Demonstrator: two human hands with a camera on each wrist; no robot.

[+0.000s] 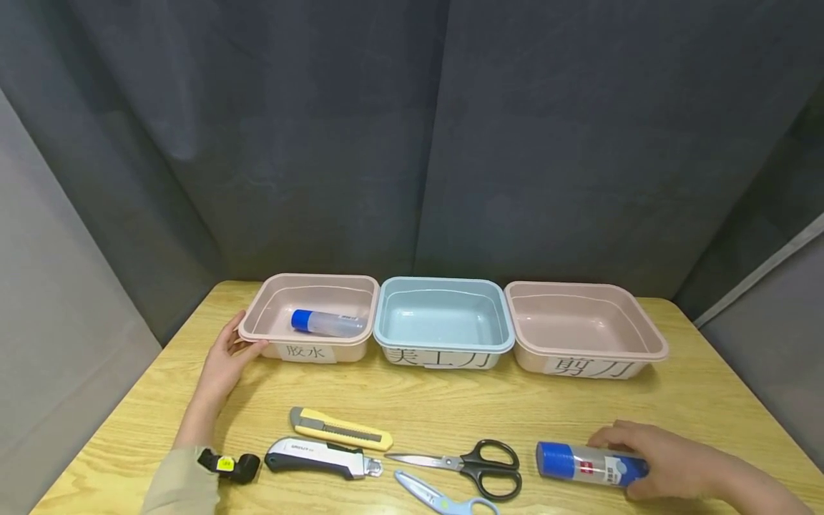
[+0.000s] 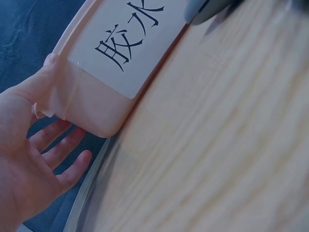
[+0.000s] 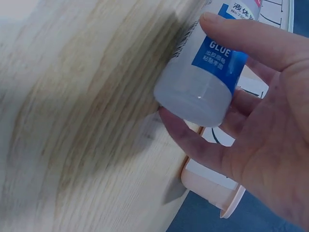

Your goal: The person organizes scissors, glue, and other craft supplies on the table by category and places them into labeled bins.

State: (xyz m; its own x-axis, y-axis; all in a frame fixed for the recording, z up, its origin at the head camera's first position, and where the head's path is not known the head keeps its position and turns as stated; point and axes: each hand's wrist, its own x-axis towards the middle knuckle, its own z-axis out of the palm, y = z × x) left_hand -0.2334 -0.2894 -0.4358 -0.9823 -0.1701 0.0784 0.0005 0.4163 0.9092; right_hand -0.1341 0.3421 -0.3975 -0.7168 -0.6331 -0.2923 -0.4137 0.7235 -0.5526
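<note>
Clear plastic makes up the body of the large glue bottle (image 1: pixel 589 466), which lies within the right hand (image 1: pixel 676 461) at the near right of the worktop (image 1: pixel 463 400). The right grip is clamped on the bottle's base end, with digits on opposite sides of it. The blue cap (image 1: pixel 556 460) sticks out past the fingertips and points left. In the right wrist view, one digit crosses the blue label (image 3: pixel 217 60) and another reaches the edge of the clear base; whether the bottle is raised or bears on the worktop, I cannot tell.

The left hand (image 1: pixel 225 361) holds the near left corner of the left pink bin (image 1: pixel 350 352), its thumb at the front rim and its fingers against the outer end. A smaller blue-capped bottle (image 1: pixel 331 324) lies on its side inside that bin. Next to it, in the same row, stand a light blue bin (image 1: pixel 444 315) and a right pink bin (image 1: pixel 579 322), each with dark characters on a white front label.

Left of the held bottle, and apart from it, lie black-handled scissors (image 1: pixel 472 464) and light blue scissors (image 1: pixel 444 503). Farther left are a yellow cutter (image 1: pixel 341 429) and a white-and-black cutter (image 1: pixel 315 458). Dark curtain (image 1: pixel 322 143) hangs behind the bins.
</note>
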